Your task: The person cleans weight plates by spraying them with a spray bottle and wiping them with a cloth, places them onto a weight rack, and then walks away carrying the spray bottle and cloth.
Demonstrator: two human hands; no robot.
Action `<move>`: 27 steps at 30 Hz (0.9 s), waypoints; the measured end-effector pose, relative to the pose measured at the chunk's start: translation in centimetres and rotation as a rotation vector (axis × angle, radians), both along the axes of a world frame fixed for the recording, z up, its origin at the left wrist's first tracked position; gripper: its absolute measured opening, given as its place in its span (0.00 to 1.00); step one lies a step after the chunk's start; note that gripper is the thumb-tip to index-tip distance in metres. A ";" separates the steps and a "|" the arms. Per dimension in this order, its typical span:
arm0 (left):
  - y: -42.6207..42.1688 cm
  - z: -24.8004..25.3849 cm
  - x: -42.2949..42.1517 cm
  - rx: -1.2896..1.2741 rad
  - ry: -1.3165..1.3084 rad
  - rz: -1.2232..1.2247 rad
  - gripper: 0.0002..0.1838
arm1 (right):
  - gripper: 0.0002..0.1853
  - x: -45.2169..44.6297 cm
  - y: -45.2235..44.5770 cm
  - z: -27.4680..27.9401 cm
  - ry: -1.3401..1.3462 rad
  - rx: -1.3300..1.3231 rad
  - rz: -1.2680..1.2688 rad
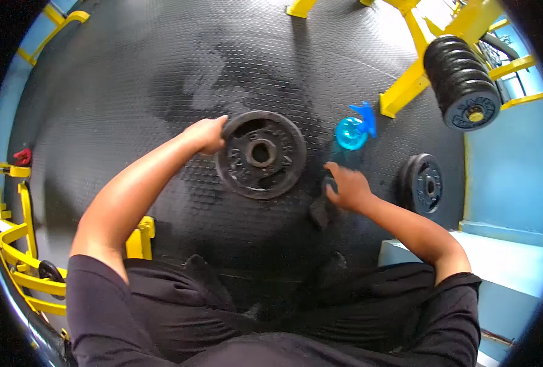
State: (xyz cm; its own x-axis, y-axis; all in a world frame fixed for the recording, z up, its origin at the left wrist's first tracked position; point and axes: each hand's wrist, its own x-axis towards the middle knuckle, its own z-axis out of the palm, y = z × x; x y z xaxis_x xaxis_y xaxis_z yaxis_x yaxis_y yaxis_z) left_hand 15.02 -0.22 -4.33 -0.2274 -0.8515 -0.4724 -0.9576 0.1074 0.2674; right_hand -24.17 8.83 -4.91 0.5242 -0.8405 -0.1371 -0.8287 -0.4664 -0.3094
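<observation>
A black weight plate [236, 160] with raised lettering and a hole in its hub is in front of me over the black floor. My left hand [209, 136] grips its left rim, fingers closed around the edge. To the right of the plate, my right hand [350, 188] is slightly blurred, thumb and finger pinched on a dark grey cloth [320, 212] that hangs below them. Just beyond this hand is a spray bottle [351, 133] with clear blue liquid and a blue trigger head.
Weight plates [429, 185] stand on edge at the right. Several black plates [472, 104] hang on a yellow rack [406, 88] at upper right. Yellow equipment [24, 232] is at the left. Wet-looking patches [207, 79] mark the rubber floor. A white ledge [498, 257] is at lower right.
</observation>
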 end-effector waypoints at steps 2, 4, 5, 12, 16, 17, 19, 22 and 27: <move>-1.1 1.3 -0.5 0.079 -0.077 0.025 0.27 | 0.23 2.7 -0.1 1.7 0.503 0.419 -0.038; -2.7 1.8 -0.9 0.068 -0.093 0.017 0.25 | 0.16 2.1 -1.0 -0.4 0.535 0.370 0.076; -3.9 1.8 -1.2 0.048 -0.107 -0.049 0.23 | 0.12 2.4 -1.5 0.2 0.474 0.329 0.167; -5.6 1.0 1.6 0.012 -0.198 0.136 0.30 | 0.17 4.8 -3.1 -3.7 0.087 -0.086 0.490; -7.6 -0.3 1.9 -0.065 -0.154 0.127 0.32 | 0.21 9.5 -0.8 -1.6 0.194 -0.060 0.580; -7.6 -0.6 2.0 -0.072 -0.156 0.129 0.32 | 0.22 11.0 -0.5 -1.9 0.193 -0.049 0.609; -7.9 -0.7 2.2 -0.101 -0.152 0.126 0.33 | 0.23 13.9 -0.8 -2.9 0.185 -0.040 0.647; -8.0 -1.5 2.7 -0.177 -0.138 0.134 0.34 | 0.26 16.6 -0.8 -4.2 0.115 -0.066 0.636; -8.5 -0.7 3.2 -0.069 -0.126 0.138 0.44 | 0.31 21.0 -2.0 -4.7 -0.045 -0.158 0.398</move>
